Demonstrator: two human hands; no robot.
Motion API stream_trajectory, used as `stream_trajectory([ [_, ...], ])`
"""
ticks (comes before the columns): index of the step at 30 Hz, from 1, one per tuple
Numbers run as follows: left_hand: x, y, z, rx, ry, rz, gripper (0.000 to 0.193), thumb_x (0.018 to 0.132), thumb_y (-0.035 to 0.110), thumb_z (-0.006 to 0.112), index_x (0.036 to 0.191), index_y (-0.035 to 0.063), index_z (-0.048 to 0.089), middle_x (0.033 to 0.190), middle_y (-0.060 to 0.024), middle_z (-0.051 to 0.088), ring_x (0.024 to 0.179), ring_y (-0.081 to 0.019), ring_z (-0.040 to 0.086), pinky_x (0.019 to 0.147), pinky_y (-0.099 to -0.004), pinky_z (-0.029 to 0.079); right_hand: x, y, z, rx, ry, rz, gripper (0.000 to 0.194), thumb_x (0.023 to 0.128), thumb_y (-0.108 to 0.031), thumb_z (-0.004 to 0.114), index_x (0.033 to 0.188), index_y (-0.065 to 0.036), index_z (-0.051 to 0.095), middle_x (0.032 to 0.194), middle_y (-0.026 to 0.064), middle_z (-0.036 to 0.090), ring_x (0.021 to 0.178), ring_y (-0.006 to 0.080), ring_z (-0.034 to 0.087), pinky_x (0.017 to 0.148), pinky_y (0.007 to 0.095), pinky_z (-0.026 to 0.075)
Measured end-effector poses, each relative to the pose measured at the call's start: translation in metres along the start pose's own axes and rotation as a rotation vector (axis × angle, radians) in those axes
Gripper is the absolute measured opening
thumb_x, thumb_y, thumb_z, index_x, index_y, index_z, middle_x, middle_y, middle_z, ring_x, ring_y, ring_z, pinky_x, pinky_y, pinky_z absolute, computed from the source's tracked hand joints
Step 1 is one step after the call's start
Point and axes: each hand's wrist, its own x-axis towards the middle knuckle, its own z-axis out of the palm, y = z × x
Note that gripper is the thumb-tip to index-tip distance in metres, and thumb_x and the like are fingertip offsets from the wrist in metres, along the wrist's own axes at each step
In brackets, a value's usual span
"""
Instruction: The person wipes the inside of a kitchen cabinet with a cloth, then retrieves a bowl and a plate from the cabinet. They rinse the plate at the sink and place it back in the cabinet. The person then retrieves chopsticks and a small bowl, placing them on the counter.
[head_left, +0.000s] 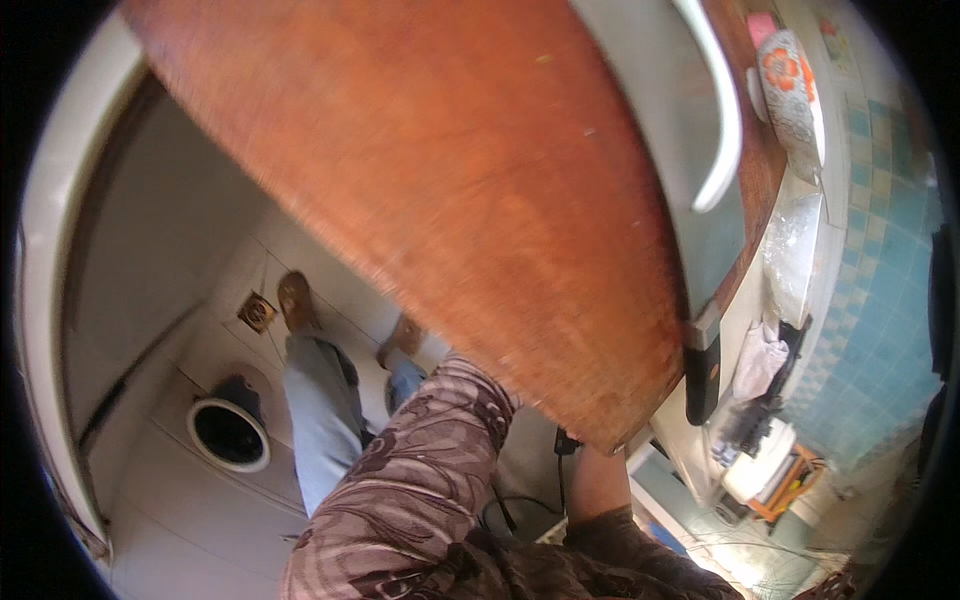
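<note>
A large brown wooden board, blurred and close to the camera, spans the middle of the view at a slant. On its right part lies a cleaver with a wide grey blade and a black riveted handle. A white curved strip, which I cannot identify, shows over the blade. My left arm, in a patterned brown sleeve, reaches under the board's lower edge, and its hand is hidden. My right hand is at the board's lower corner, mostly behind it; its fingers and grip cannot be made out.
Below are my shoes, a floor drain and a round, white-rimmed container. At right stand a flower-patterned item, clear plastic wrap, a pale cloth and an orange rack. A pale rim curves along the left.
</note>
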Motion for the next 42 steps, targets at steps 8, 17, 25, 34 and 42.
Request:
stream_trajectory([
  [8,-0.007,-0.028,-0.02,-0.04,0.021,-0.096,0.076,0.082,0.034,0.063,0.141,-0.0006,0.029,0.133,-0.0232,0.046,0.124,-0.0313,0.045,0.102,-0.036,0.037,0.017,0.017,-0.012,0.154,-0.067,0.044,0.065,0.094,-0.05,0.038,0.138,-0.002,0.036,0.137,0.0189,0.044,0.124,0.0349,0.044,0.102,0.0502,0.037],
  [17,-0.029,-0.036,-0.051,-0.096,0.027,-0.151,0.077,0.083,0.036,0.062,0.142,0.0003,0.028,0.134,-0.0219,0.045,0.125,-0.0298,0.044,0.103,-0.0353,0.037,0.017,0.028,-0.03,0.236,-0.083,0.08,0.063,0.094,-0.048,0.038,0.137,-0.003,0.037,0.137,0.0188,0.045,0.123,0.0343,0.045,0.1,0.0497,0.039],
  [25,-0.058,-0.033,-0.075,-0.178,0.024,-0.171,0.077,0.084,0.037,0.062,0.142,0.0011,0.027,0.135,-0.0207,0.044,0.126,-0.0285,0.043,0.103,-0.0347,0.036,0.007,0.04,-0.041,0.253,-0.087,0.094,0.061,0.095,-0.046,0.039,0.137,-0.003,0.038,0.137,0.0186,0.045,0.122,0.0339,0.046,0.099,0.0494,0.04],
  [34,-0.112,-0.021,-0.111,-0.339,0.014,-0.17,0.077,0.085,0.039,0.062,0.143,0.0019,0.026,0.136,-0.0193,0.042,0.127,-0.027,0.041,0.104,-0.034,0.035,-0.014,0.05,-0.042,0.241,-0.121,0.108,0.058,0.095,-0.044,0.039,0.136,-0.003,0.038,0.137,0.0185,0.045,0.121,0.0333,0.047,0.098,0.0489,0.042],
  [42,-0.165,-0.007,-0.148,-0.507,-0.009,-0.142,0.077,0.087,0.04,0.061,0.143,0.0027,0.025,0.137,-0.0181,0.041,0.127,-0.0257,0.04,0.104,-0.0334,0.035,-0.024,0.072,-0.024,0.184,-0.212,0.148,0.056,0.095,-0.042,0.04,0.136,-0.003,0.039,0.137,0.0183,0.045,0.12,0.0329,0.048,0.097,0.0485,0.043],
])
